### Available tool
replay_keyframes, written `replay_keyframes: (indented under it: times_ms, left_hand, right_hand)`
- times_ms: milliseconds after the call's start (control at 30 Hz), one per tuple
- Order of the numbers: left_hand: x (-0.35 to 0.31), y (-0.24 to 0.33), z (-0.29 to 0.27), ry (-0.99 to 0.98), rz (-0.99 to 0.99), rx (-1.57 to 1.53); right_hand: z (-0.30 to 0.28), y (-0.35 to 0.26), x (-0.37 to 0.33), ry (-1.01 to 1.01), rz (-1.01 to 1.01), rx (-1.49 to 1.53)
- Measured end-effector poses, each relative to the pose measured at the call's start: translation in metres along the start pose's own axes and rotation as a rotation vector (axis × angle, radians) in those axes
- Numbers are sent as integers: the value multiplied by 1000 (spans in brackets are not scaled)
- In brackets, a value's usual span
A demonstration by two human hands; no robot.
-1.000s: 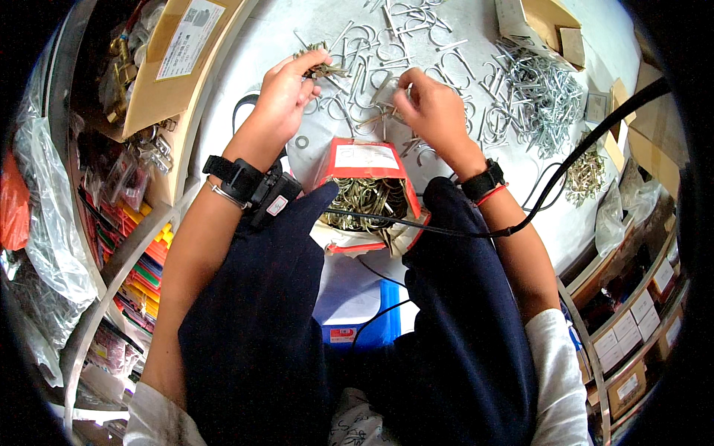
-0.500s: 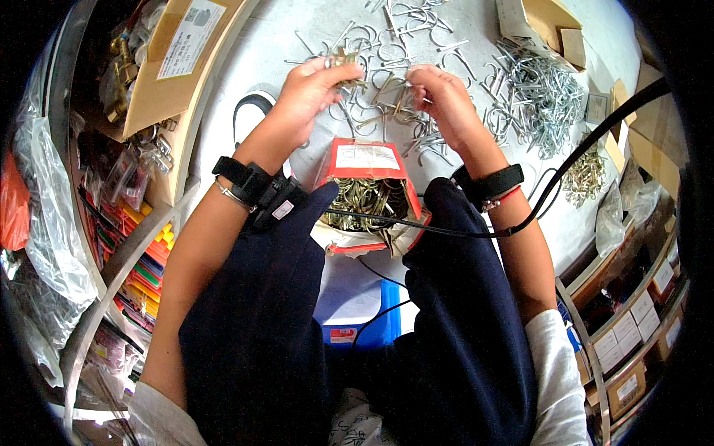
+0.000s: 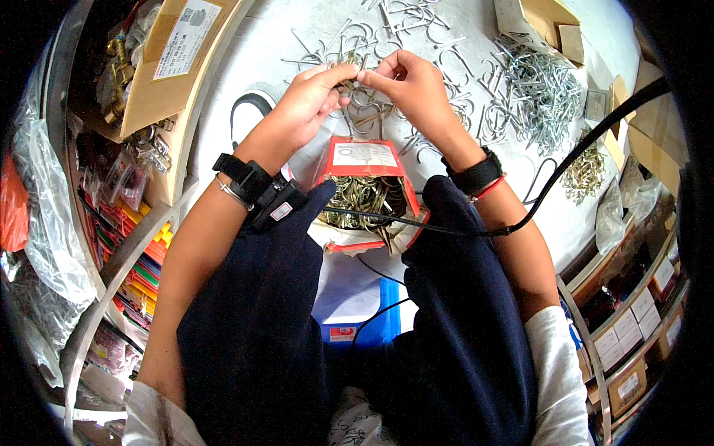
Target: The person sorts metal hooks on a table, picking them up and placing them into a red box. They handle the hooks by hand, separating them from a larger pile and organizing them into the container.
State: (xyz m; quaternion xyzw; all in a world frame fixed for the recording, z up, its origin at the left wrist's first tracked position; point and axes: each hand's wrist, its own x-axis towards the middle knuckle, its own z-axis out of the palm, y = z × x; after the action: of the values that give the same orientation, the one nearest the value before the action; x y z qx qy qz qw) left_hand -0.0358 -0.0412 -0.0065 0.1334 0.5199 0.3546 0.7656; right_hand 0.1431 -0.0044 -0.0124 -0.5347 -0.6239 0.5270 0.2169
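Observation:
My left hand is closed, thumb against fingers, on a small bunch of brass-coloured metal hooks, mostly hidden by the fingers. Beside its thumb tip, my right hand pinches with thumb and forefinger; whatever sits in that pinch is too small to make out. Below both hands, between my knees, stands an open red cardboard box full of brass-coloured hooks. Silvery metal hooks lie scattered on the pale floor beyond my hands.
To the right lie a heap of silvery hooks, a smaller brass-coloured pile and an open carton. A black cable crosses over my right forearm. A blue bin sits below the red box. Cartons and shelves line both sides.
My right hand has moved left, from apart to meeting the fingertips of my left hand. The left hand has hardly shifted; the box stays in place.

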Motion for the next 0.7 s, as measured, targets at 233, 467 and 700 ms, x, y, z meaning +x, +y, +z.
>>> replay_keyframes:
  times_ms: [233, 467, 700]
  left_hand:
    - [6, 10, -12, 179, 131, -60]
    - [-2, 23, -3, 102, 131, 9]
    - [-6, 14, 4, 179, 17, -18]
  right_hand:
    - [8, 35, -22, -125, -429, -639]
    - [12, 51, -29, -262, -610, -888]
    - [-5, 29, -37, 81, -136, -275]
